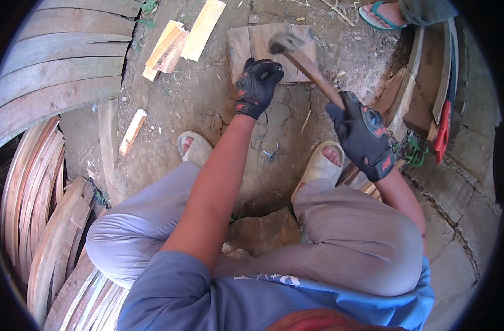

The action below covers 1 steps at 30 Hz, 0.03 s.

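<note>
1. Right hand (363,135), black-gloved, clenched around the wooden-handled hammer (307,66), centre right.
2. Left hand (257,85), fingers curled, steadies the small square wooden board (252,47), top centre.
3. Board appears intact; cut pale wood offcuts (180,41) lie upper left.

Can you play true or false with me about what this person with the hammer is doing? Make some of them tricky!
1. The right hand holds a hammer by its wooden handle. True.
2. Both hands are bare. False: both wear black gloves with red marks.
3. The left hand rests at the edge of a small wooden board on the ground. True.
4. The person is barefoot. False: pale sandals are on both feet.
5. Curved wooden strips are stacked on the person's left. True.
6. The hammer head is lying flat on the dirt. False: it is over the board, blurred.
</note>
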### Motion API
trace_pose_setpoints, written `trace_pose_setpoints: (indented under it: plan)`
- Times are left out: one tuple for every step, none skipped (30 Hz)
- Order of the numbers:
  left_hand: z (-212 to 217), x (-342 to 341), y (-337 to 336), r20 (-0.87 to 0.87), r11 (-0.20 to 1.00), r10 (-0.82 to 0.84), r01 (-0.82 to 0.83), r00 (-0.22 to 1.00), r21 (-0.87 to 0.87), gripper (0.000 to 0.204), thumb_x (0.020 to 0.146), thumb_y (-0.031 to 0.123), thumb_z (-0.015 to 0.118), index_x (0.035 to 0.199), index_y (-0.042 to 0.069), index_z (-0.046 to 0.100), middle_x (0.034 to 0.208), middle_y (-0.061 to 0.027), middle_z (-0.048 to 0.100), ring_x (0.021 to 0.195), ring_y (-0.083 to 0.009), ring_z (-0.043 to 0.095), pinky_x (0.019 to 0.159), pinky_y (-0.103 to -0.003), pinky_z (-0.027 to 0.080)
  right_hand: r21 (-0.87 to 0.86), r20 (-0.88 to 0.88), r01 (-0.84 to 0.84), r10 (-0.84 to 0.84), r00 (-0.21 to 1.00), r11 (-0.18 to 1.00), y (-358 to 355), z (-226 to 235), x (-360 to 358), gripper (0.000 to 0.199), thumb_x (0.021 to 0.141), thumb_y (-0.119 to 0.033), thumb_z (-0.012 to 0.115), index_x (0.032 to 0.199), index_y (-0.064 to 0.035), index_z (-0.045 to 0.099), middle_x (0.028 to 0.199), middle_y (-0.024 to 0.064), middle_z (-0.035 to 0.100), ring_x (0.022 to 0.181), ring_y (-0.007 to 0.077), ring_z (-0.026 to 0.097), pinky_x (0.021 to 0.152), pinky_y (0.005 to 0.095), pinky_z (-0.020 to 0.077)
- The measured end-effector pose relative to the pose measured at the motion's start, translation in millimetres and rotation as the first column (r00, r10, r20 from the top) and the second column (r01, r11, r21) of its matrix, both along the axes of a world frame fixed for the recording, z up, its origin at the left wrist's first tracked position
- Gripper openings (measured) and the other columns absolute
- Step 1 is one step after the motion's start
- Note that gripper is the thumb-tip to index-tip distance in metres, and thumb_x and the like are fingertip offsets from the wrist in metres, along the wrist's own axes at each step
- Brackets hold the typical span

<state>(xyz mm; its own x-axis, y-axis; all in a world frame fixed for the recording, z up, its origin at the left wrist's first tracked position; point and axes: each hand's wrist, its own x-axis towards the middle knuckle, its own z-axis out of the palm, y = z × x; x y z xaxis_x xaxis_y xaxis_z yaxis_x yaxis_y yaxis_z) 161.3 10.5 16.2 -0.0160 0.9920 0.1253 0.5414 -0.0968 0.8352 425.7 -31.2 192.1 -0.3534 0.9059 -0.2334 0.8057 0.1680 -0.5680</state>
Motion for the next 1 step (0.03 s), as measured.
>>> trace_pose_setpoints:
  plan:
    - [-5.6, -1.7, 0.9, 0.036, 0.999, -0.018, 0.019, 0.999, -0.027, 0.023, 0.082, 0.021, 0.083, 0.101, 0.008, 0.082, 0.113, -0.011, 0.078, 0.109, -0.0302, 0.07, 0.11, -0.043, 0.044, -0.004, 0.004, 0.001, -0.001, 1.0, 1.0, -0.9, -0.1, 0.4, 0.034, 0.102, -0.028, 0.065, 0.128, -0.0048, 0.061, 0.083, 0.0241, 0.07, 0.074, 0.0448, 0.068, 0.069, 0.0542, 0.0528]
